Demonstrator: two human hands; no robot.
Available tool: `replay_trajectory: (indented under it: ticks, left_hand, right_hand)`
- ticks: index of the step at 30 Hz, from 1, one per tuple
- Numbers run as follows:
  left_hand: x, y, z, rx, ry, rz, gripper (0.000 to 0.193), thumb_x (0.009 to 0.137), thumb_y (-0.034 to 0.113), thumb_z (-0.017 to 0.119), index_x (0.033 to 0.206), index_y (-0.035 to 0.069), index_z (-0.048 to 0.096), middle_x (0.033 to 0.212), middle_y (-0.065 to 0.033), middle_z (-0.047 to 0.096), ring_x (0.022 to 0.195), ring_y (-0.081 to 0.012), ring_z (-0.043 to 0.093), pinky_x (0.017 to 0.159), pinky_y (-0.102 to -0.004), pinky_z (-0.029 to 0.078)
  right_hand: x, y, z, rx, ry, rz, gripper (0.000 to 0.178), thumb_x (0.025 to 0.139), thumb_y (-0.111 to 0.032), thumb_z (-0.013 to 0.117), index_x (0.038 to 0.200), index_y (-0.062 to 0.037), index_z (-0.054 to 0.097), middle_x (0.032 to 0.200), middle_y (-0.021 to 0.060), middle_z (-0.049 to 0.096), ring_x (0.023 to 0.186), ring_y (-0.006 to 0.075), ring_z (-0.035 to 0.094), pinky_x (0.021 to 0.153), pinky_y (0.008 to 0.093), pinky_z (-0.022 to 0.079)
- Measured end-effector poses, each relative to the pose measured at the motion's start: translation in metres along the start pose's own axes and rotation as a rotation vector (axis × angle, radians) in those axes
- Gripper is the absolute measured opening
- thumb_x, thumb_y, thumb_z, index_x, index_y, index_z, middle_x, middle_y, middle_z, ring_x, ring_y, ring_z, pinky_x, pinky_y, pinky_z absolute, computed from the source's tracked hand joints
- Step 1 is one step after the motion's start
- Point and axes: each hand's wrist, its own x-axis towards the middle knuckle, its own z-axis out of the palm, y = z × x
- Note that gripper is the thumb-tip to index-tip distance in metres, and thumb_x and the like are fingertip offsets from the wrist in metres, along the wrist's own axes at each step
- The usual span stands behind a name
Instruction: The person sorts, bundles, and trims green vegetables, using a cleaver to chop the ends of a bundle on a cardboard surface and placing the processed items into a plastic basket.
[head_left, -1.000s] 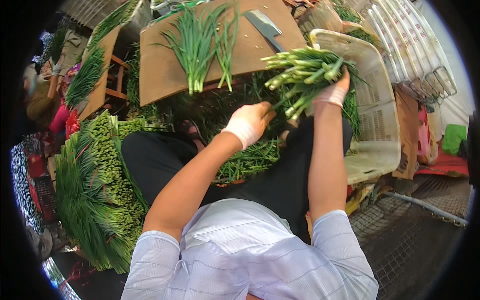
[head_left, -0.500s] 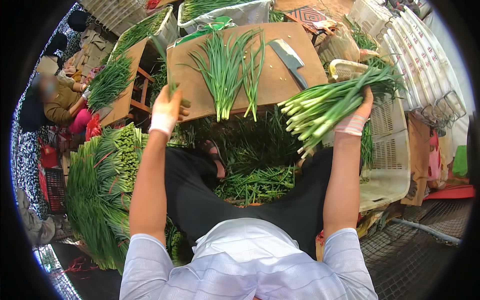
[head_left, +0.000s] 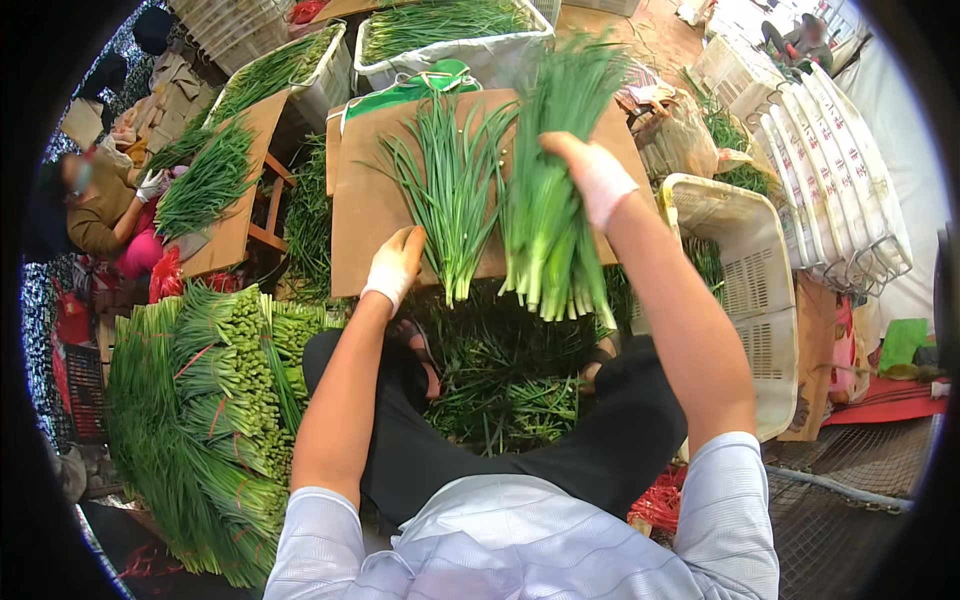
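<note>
My right hand (head_left: 590,175) grips a thick bunch of garlic chives (head_left: 560,225) over the right half of a brown board (head_left: 365,190). The leaves point away from me and blur at the tips; the pale stalk ends overhang the near edge. Beside it, a smaller pile of chives (head_left: 450,200) lies fanned on the board. By the board's near-left edge is my left hand (head_left: 397,265), its fingers drawn together; their inner side is hidden. Both hands wear pale gloves with tan fingers. The knife seen earlier is hidden now.
Banded chive bundles (head_left: 200,400) are stacked at my left. A yellowed plastic crate (head_left: 755,290) stands right of the board, near stacked white crates (head_left: 840,180). Behind are a chive-filled crate (head_left: 450,50) and a green cloth (head_left: 420,90). A person (head_left: 105,205) sits far left.
My right hand has carried its bunch leftward from above the crate onto the board, turning the leaves away from me. My left hand has moved nearer and right; the leaf in it no longer shows.
</note>
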Motion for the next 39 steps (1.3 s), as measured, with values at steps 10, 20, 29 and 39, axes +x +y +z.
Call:
replay_trajectory:
  ticks: [10,20,29,39]
  left_hand:
    - [-0.011,0.034,0.018,-0.050,0.112,-0.029,0.110,0.082,0.073,0.061,0.158,0.006,0.021,0.150,-0.0272,0.043,0.137,-0.0399,0.046,0.112,-0.0415,0.038]
    - [0.001,0.023,0.048,0.009,0.277,0.097,0.077,0.089,0.019,0.058,0.157,0.007,0.024,0.149,-0.0264,0.044,0.130,-0.0414,0.051,0.107,-0.0407,0.043]
    - [-0.013,0.027,0.040,-0.577,0.219,-0.107,0.067,0.094,0.003,0.045,0.157,0.006,0.024,0.150,-0.0237,0.043,0.120,-0.0302,0.058,0.082,-0.0341,0.055]
    - [0.016,-0.032,0.031,-0.654,0.134,-0.108,0.066,0.096,0.012,0.048,0.156,0.001,0.025,0.145,-0.0231,0.047,0.101,-0.0290,0.065,0.080,-0.0396,0.058]
  right_hand:
    - [0.045,0.081,0.041,-0.249,0.148,-0.050,0.080,0.089,-0.045,0.061,0.153,-0.0036,0.035,0.147,0.0213,0.047,0.134,0.0293,0.046,0.110,0.0402,0.037]
    - [-0.025,0.129,0.019,-1.134,0.336,-0.134,0.096,0.078,-0.053,0.070,0.152,-0.0041,0.034,0.145,0.0301,0.046,0.134,0.0405,0.047,0.111,0.0436,0.039]
    - [-0.026,0.159,0.025,-0.568,0.513,-0.117,0.069,0.087,-0.027,0.053,0.150,-0.0026,0.038,0.128,0.0327,0.059,0.118,0.0454,0.058,0.103,0.0440,0.043]
    - [-0.020,0.150,-0.001,-0.819,0.502,-0.117,0.077,0.093,-0.046,0.054,0.148,0.0058,0.039,0.143,0.0286,0.050,0.134,0.0393,0.049,0.112,0.0397,0.037]
